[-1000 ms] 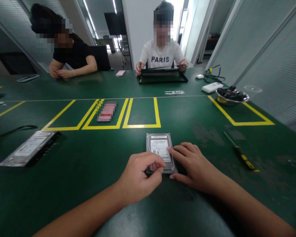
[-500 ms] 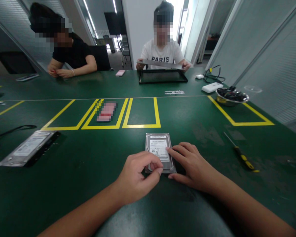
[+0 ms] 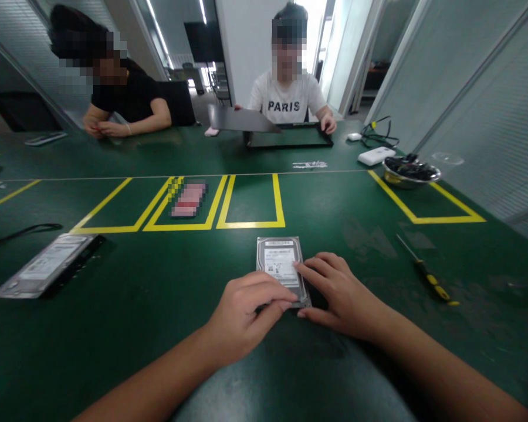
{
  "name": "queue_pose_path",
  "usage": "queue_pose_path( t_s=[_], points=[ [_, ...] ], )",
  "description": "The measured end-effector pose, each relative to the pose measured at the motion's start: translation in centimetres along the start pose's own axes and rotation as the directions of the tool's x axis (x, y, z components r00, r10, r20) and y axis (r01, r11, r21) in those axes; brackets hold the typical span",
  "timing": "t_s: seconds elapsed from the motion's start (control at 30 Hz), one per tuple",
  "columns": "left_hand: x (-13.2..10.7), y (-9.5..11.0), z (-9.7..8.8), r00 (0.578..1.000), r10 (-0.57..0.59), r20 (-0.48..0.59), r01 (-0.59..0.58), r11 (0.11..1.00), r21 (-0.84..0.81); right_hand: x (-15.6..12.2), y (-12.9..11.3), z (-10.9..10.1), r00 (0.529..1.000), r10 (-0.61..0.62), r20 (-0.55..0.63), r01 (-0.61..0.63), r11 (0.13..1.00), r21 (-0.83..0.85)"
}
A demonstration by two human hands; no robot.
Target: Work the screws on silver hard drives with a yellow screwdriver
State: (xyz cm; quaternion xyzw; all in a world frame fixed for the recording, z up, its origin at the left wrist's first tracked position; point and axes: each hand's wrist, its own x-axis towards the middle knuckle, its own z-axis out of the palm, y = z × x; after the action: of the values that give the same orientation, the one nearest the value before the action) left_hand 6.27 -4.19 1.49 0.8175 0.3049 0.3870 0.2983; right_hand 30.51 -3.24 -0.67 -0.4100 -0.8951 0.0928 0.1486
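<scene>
A hard drive (image 3: 281,264) with a white label lies flat on the green table, its near left part hidden behind my left hand (image 3: 250,310). Thumb and index fingertip of that hand meet in a pinch over the drive's near edge; anything between them is too small to make out. My right hand (image 3: 343,293) lies along the drive's right side with its fingers stretched and apart. Its index fingertip touches the label, while the thumb points to the near right corner. To the right is a yellow-and-black screwdriver (image 3: 429,275).
Another hard drive (image 3: 48,264) lies at the left. Yellow tape (image 3: 250,225) outlines areas, one with a pink phone (image 3: 189,199). A metal bowl (image 3: 411,176) of dark parts stands back right. Opposite, a person holds a dark panel (image 3: 242,120) over a black frame (image 3: 290,143).
My left fingers have straightened and shifted slightly right along the drive's near edge. My right hand stays in place. The person opposite has swung the panel to the left.
</scene>
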Motion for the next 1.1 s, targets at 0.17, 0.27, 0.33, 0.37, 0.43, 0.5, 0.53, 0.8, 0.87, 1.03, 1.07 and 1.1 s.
queue_pose_path(
  t_s=[0.17,0.27,0.33,0.37,0.43,0.5,0.53,0.8,0.87,1.03,1.07,1.1],
  points=[
    [-0.3,0.1,0.4,0.999,0.044,0.016,-0.045,0.997,0.069,0.0,0.0,0.0,1.000,-0.008,-0.009,0.008,1.000,-0.001],
    [-0.5,0.1,0.7,0.995,0.087,0.053,-0.091,0.991,0.093,0.0,0.0,0.0,1.000,-0.010,-0.013,0.010,1.000,0.002],
    [-0.5,0.1,1.0,0.993,0.099,0.065,-0.105,0.990,0.097,0.0,0.0,0.1,1.000,-0.011,-0.011,0.011,1.000,0.005],
    [-0.6,0.1,1.1,0.992,0.101,0.070,-0.108,0.989,0.098,0.0,0.0,0.1,1.000,-0.010,-0.009,0.010,1.000,0.005],
    [-0.6,0.0,1.2,0.991,0.107,0.078,-0.115,0.988,0.101,0.0,0.0,0.2,1.000,-0.008,-0.003,0.008,1.000,0.002],
    [-0.6,0.0,1.3,0.990,0.113,0.089,-0.122,0.987,0.102,0.0,0.0,0.2,1.000,-0.006,0.001,0.006,1.000,0.001],
    [-0.6,0.0,1.3,0.989,0.113,0.094,-0.122,0.987,0.105,0.1,0.0,0.2,1.000,-0.006,0.002,0.006,1.000,0.002],
    [-0.7,-0.3,1.5,0.984,0.095,0.148,-0.115,0.984,0.137,0.2,0.1,0.4,0.999,-0.023,-0.026,0.024,1.000,0.004],
    [-0.7,-0.3,1.6,0.983,0.100,0.151,-0.121,0.983,0.141,0.2,0.1,0.4,0.999,-0.024,-0.026,0.025,1.000,0.006],
    [-0.2,0.4,1.4,0.984,0.088,0.152,-0.108,0.986,0.127,0.3,0.1,0.4,0.999,-0.033,-0.037,0.033,0.999,0.005],
    [0.0,0.7,1.3,0.989,0.061,0.134,-0.076,0.991,0.110,0.3,0.1,0.4,0.999,-0.035,-0.038,0.035,0.999,0.005],
    [0.2,1.0,1.2,0.993,0.017,0.115,-0.027,0.996,0.083,0.3,0.1,0.4,0.999,-0.036,-0.037,0.036,0.999,0.005]
  ],
)
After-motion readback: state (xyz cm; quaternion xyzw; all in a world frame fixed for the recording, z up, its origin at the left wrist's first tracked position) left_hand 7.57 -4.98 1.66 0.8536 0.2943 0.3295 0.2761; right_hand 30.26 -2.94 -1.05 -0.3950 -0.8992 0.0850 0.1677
